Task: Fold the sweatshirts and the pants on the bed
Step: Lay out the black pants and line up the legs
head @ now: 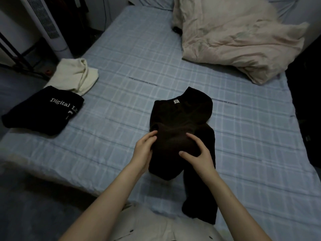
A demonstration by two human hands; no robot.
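Note:
A dark brown garment (180, 117) with a small white "R" label lies in the middle of the bed (121, 70), partly folded, with one long part trailing toward me on the right. My left hand (145, 150) grips its left edge, thumb on top. My right hand (199, 153) presses on the raised fold with fingers spread and curled over the fabric. A folded black sweatshirt (40, 113) with white "Digital" lettering rests at the bed's left edge. A folded cream sweatshirt (73, 75) lies just behind it, partly overlapped.
A rumpled beige duvet (238, 37) fills the bed's far right corner. A white tower fan (46, 25) and a dark metal rack (15, 54) stand on the floor to the left. Dark fabric (305, 101) hangs along the bed's right side.

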